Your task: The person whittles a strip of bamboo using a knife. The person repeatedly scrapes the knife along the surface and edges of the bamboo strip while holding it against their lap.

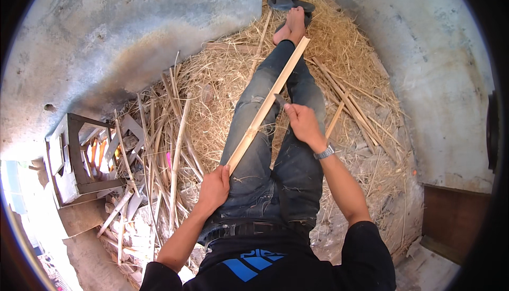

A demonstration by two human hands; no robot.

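A long split bamboo strip (268, 103), pale on its face, lies slantwise over my outstretched legs, from my left thigh up toward my feet. My left hand (214, 187) grips its near end, fingers closed around it. In my right hand (306, 125) is a knife (280, 99), its dark blade touching or very close to the strip's right edge; the handle is hidden in my fist. Thin curled shavings (265, 129) cling to the strip and my trousers beside the blade.
Straw and shavings (339, 36) cover the floor around my legs. Bamboo sticks (177, 153) lean in a heap at left, beside a wooden frame (85, 158). More strips (350, 103) lie at right. Grey walls (424, 68) rise on both sides; a dark sandal (283, 2) lies by my feet.
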